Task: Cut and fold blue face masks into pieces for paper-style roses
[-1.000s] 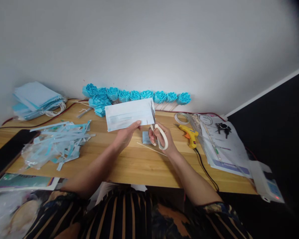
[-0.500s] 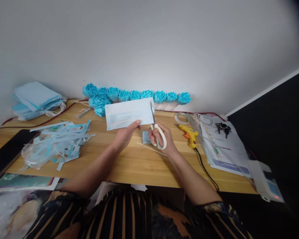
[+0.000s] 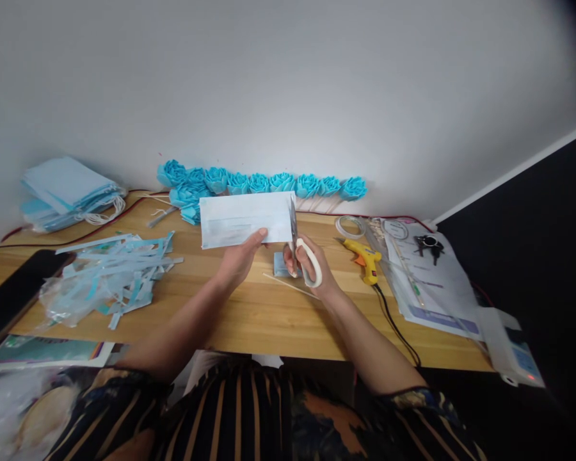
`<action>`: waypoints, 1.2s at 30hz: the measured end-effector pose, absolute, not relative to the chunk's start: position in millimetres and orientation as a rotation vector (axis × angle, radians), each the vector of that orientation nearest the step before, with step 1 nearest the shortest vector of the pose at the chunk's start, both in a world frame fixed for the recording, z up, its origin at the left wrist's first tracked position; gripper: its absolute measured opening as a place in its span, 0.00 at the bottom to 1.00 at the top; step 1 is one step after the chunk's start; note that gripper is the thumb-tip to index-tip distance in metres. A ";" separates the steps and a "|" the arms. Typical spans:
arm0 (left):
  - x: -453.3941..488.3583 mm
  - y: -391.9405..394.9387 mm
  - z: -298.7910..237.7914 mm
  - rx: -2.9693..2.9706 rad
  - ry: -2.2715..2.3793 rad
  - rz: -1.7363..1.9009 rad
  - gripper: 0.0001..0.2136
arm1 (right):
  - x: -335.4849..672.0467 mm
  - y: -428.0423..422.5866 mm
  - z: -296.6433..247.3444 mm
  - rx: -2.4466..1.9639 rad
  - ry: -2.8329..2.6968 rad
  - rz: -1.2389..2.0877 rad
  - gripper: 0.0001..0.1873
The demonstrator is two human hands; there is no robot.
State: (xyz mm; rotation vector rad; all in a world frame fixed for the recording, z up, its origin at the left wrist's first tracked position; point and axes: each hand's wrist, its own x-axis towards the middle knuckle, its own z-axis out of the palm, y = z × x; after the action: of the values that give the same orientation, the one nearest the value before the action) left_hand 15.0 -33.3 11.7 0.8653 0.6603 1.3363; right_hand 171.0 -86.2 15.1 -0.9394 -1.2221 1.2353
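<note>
My left hand (image 3: 242,259) pinches the lower edge of a pale blue face mask (image 3: 244,218), thumb in front, and holds it up above the table. My right hand (image 3: 319,266) grips white-handled scissors (image 3: 310,264), whose blades stand upright along the mask's right edge. A small folded blue piece (image 3: 279,264) lies on the table behind the right hand, partly hidden by it. Close by, a thin wooden stick (image 3: 290,285) lies below the hands. Behind the mask runs a row of blue flowers (image 3: 282,182) on stems, some partly covered.
At left are a heap of cut strips (image 3: 125,275), a stack of masks (image 3: 72,189) and a black phone (image 3: 22,291). A yellow glue gun (image 3: 367,259), a tape roll (image 3: 350,226), keys (image 3: 429,246) and papers (image 3: 436,294) lie on the right of the wooden table (image 3: 269,326).
The mask has shifted slightly left and tilted a little in my left hand. The scissors remain at its right edge, their blades turned a bit more upright.
</note>
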 end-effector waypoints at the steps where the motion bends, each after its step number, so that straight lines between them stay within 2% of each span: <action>1: 15.2 -33.3 9.7 0.876 0.671 1.347 0.15 | 171.3 -85.9 14.8 -0.938 -1.225 1.236 0.26; 12: 23.9 -41.8 -7.0 1.035 0.701 1.242 0.14 | 173.2 -83.9 12.6 -0.934 -1.252 1.100 0.25; 27: 23.8 -40.5 -12.0 1.042 0.736 1.234 0.14 | 172.9 -84.2 11.9 -0.917 -1.155 1.148 0.24; 36: 23.3 -40.5 -12.0 1.053 0.711 1.241 0.12 | 170.9 -85.6 16.0 -0.971 -1.133 1.152 0.28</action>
State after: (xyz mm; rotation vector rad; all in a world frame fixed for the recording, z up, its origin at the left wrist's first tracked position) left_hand 23.3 -40.5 -12.0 1.0527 0.7106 1.2411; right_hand 170.9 -85.6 16.0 -0.9707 -1.1334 1.1518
